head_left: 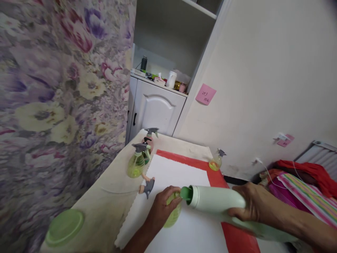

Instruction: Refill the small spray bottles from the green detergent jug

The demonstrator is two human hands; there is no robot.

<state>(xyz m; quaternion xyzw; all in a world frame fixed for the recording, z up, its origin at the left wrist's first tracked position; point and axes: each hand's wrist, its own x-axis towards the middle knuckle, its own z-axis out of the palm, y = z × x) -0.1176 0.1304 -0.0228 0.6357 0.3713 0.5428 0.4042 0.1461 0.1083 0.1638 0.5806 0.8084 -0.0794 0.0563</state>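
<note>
My right hand grips a large pale green bottle, tipped on its side, its green spout touching the mouth of a small yellow-green spray bottle. My left hand wraps around that small bottle and holds it on a white mat lying over a red mat. A loose spray head with a thin tube lies just left of my left hand.
Two capped spray bottles stand at the table's far left, a third at the far right edge. A green lid lies at the near left corner. Behind are a white cabinet, a floral curtain and striped cloth.
</note>
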